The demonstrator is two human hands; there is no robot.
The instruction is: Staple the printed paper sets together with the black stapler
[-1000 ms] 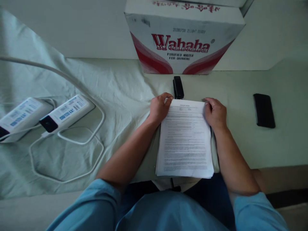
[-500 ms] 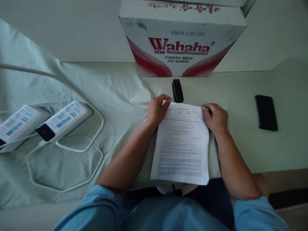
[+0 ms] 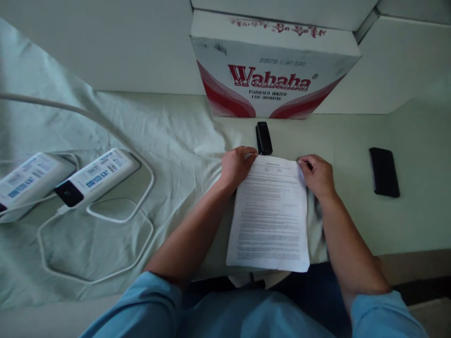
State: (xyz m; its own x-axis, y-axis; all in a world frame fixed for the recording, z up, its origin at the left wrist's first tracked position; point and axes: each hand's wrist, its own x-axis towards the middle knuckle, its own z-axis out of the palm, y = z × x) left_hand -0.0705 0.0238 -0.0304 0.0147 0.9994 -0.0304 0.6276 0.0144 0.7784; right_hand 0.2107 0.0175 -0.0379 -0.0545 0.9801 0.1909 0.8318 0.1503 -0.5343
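A printed white paper (image 3: 269,216), perhaps more than one sheet, lies in front of me with its lower edge at the table's near edge. My left hand (image 3: 237,165) pinches its upper left corner between thumb and fingers. At the upper right corner, my right hand (image 3: 317,173) grips the paper the same way, fingers curled. Just beyond the paper's top edge, close to my left fingertips, sits a black stapler (image 3: 264,138), pointing lengthwise away from me.
A white and red Wahaha water carton (image 3: 275,80) stands at the back against a pale panel. To the right lies a black phone-like slab (image 3: 384,172). Two white label-covered devices (image 3: 100,176) and a looping white cable (image 3: 95,281) occupy the left side of the green cloth (image 3: 183,141).
The whole view has shifted slightly, with the carton and stapler lower in the picture. Both hands still hold the paper's upper corners; its edges look a little more squared.
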